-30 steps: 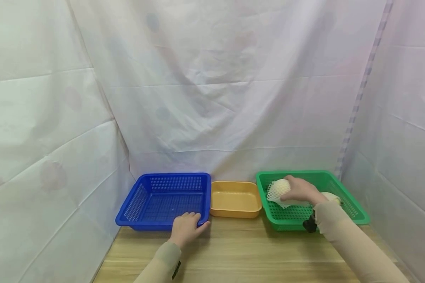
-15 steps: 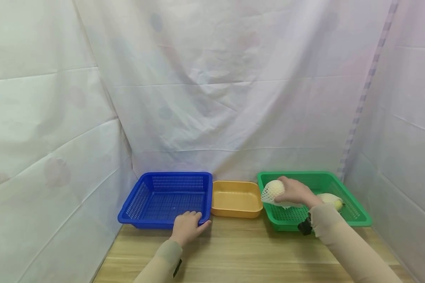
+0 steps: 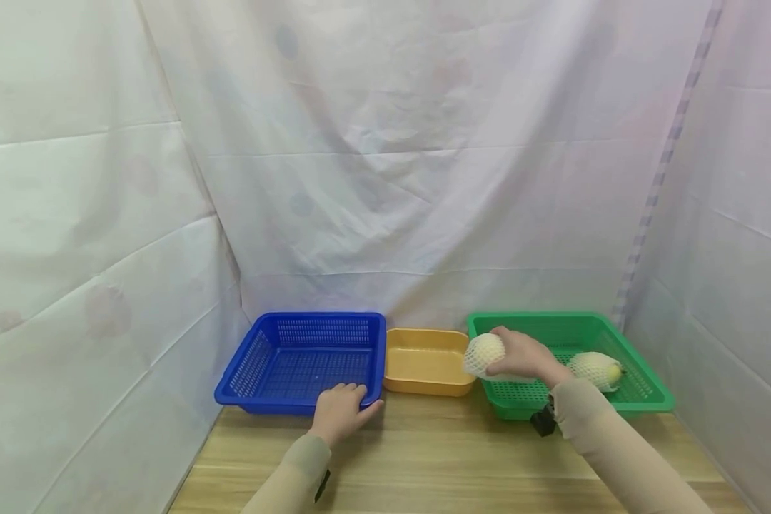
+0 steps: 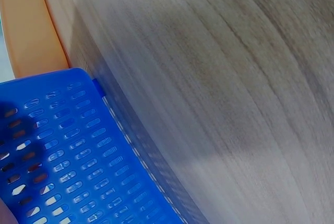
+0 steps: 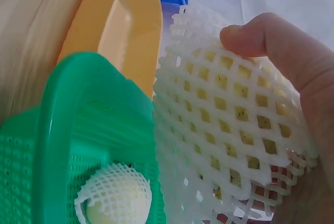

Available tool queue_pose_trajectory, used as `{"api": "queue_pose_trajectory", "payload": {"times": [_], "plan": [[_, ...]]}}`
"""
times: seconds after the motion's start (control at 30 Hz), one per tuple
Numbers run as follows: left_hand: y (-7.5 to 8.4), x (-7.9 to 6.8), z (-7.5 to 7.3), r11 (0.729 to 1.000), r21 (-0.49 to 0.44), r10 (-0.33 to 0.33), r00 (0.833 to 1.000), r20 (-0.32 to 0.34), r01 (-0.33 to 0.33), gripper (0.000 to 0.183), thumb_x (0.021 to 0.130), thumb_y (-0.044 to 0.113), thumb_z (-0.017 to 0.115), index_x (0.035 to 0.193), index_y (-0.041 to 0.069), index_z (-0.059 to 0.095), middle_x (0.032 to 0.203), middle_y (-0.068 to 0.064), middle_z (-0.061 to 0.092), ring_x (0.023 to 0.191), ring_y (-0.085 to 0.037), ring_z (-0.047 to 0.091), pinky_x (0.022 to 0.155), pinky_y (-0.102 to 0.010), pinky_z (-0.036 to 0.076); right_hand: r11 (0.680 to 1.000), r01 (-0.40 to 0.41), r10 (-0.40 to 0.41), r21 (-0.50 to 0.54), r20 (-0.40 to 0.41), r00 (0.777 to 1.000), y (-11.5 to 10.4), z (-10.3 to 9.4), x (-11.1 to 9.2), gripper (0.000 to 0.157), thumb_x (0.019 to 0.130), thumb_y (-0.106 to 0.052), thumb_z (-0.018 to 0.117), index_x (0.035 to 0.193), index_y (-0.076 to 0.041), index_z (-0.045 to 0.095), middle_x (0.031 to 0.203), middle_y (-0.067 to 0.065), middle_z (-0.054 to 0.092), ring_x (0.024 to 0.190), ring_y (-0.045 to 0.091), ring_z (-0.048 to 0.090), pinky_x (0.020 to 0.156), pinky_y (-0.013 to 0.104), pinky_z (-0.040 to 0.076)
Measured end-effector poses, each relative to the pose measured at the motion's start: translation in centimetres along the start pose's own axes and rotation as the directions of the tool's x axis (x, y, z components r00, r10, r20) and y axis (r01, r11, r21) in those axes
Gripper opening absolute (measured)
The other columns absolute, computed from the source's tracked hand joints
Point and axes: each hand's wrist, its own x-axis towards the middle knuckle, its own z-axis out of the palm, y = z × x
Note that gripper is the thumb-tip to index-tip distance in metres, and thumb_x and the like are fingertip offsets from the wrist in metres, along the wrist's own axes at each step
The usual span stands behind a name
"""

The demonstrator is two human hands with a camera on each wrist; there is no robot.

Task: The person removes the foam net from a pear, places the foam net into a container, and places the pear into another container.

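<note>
In the head view my left hand point(image 3: 338, 412) lies at the front right corner of a blue plastic basket point(image 3: 238, 392), its fingers hooked over the rim and the thumb out to the right. Through the slots of the basket wall point(image 4: 83, 153), the left wrist view shows reddish patches. My right hand point(image 3: 520, 355) grips a pale yellow fruit in a white foam net point(image 3: 485, 351), over the left side of a green basket point(image 3: 649, 401). Dark specks show on this fruit through the mesh. Another netted fruit point(image 3: 594, 370), yellow-green with a stem, lies inside the green basket.
A shallow orange tray point(image 3: 427, 389) stands between the two baskets, its bare bottom showing. All three stand on a wood-grain table point(image 3: 437, 457). White cloth hangs point(image 3: 385, 214) behind and on both sides.
My right hand has carried the netted fruit leftward to the green basket's left rim, uncovering the other fruit. The left hand keeps its place on the blue basket.
</note>
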Motion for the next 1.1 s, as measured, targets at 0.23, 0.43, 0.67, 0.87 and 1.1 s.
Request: {"api": "queue_pose_trajectory", "payload": {"times": [0.23,0.43,0.67,0.87,1.1], "plan": [[0.0,0.0,0.0,1.000,-0.005,-0.008,1.000,0.015,0.008,0.048,0.089,0.065,0.051,0.090,0.019,0.066,0.077,0.004,0.061,0.062,-0.016,0.053,0.048,-0.030,0.039,0.999,0.024,-0.024,0.033,-0.017,1.000,-0.8,0.7,-0.4,0.080,0.067,-0.037,0.084,0.133,-0.007,0.050,0.113,0.008,0.061,0.089,0.023,0.058,0.065,0.042,0.048],[0.0,-0.1,0.1,1.000,-0.014,-0.009,1.000,0.024,0.009,0.053,0.089,0.068,0.046,0.091,0.019,0.067,0.077,0.003,0.062,0.062,-0.016,0.053,0.048,-0.030,0.039,0.998,0.056,-0.056,0.008,-0.041,0.998,-1.2,1.6,-0.7,0.077,0.066,-0.036,0.084,0.130,-0.008,0.052,0.112,0.005,0.061,0.089,0.020,0.057,0.065,0.040,0.048],[0.0,0.1,-0.2,0.999,-0.028,-0.022,0.999,0.030,0.023,0.052,0.088,0.067,0.049,0.094,0.019,0.068,0.085,0.001,0.066,0.068,-0.019,0.058,0.051,-0.035,0.043,0.997,0.054,-0.051,0.055,-0.048,0.998,-2.0,2.7,-1.2,0.080,0.066,-0.029,0.083,0.135,-0.008,0.049,0.115,0.005,0.061,0.088,0.020,0.058,0.066,0.041,0.049],[-0.1,0.1,-0.1,0.999,-0.025,-0.020,0.999,0.024,0.021,0.053,0.089,0.067,0.049,0.094,0.018,0.068,0.086,0.001,0.067,0.069,-0.019,0.059,0.052,-0.034,0.044,0.995,0.064,-0.060,0.079,-0.056,0.997,-3.0,3.8,-1.6,0.082,0.062,-0.028,0.083,0.135,-0.010,0.051,0.108,0.001,0.062,0.083,0.016,0.057,0.064,0.037,0.048],[-0.1,0.1,0.1,1.000,-0.017,-0.012,1.000,0.011,0.012,0.047,0.088,0.064,0.053,0.090,0.019,0.067,0.081,0.002,0.065,0.065,-0.018,0.057,0.048,-0.032,0.040,0.989,0.127,-0.123,0.072,-0.063,0.990,-3.9,4.5,-2.1,0.081,0.060,-0.027,0.083,0.133,-0.010,0.052,0.107,-0.002,0.062,0.083,0.014,0.057,0.066,0.037,0.048]]}}
